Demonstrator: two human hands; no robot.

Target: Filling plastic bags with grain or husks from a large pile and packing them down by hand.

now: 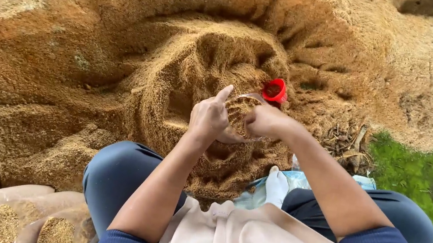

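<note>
Over the sawdust heap (64,77), the left hand (208,119) and right hand (264,120) both closed around a clear bag (240,113) of sawdust beside a red cup (275,90); a loosened grip could probably spill it.

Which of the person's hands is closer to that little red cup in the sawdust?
The right hand: the red cup sits just above it. The left hand is further off, to the cup's lower left.
</note>
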